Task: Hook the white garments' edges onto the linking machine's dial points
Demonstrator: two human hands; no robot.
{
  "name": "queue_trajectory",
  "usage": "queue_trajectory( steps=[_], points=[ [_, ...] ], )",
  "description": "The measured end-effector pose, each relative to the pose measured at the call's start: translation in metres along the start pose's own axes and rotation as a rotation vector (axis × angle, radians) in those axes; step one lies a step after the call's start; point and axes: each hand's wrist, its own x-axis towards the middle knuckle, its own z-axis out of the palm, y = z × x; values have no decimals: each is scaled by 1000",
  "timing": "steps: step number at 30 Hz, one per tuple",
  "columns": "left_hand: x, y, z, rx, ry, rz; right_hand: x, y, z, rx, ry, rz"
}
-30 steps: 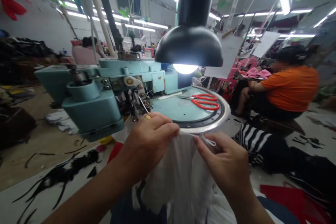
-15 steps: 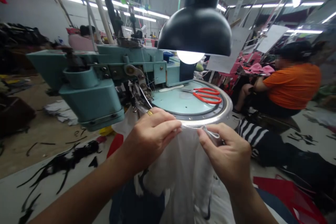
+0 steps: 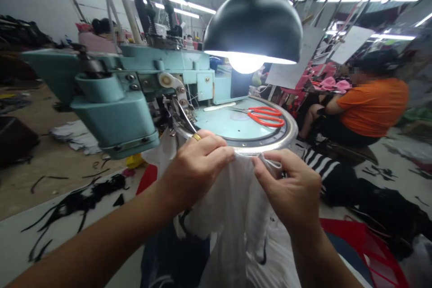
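Observation:
White fabric hangs down from the toothed metal rim of a round dial on a teal linking machine. My left hand is closed on the fabric's upper edge at the rim, fingers pinched together, a gold ring on one finger. A short way to the right, my right hand pinches the same edge between thumb and forefinger, with a small fold sticking up there. Both hands touch or nearly touch the rim; which, I cannot tell. The fabric's lower part falls over my lap.
Red-handled scissors and a pale flat strip lie on the dial plate. A lit black lamp hangs close above it. Dark striped cloth lies at the right. A person in orange sits beyond.
The view has shifted slightly, so the machine and dial sit a little higher and further left. Both hands keep their pinch on the white fabric at the rim.

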Motion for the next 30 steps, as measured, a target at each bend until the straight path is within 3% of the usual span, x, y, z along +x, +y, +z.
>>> queue_trajectory(
  steps=[6,13,30],
  points=[
    [-2,1,3,-47,45,7,-1,-1,0,-20,9,-9],
    [-4,5,1,96,-33,71,2,-1,3,-16,10,-18],
    [4,-10,-4,195,-88,266,5,-2,5,-21,20,-18]
  ],
)
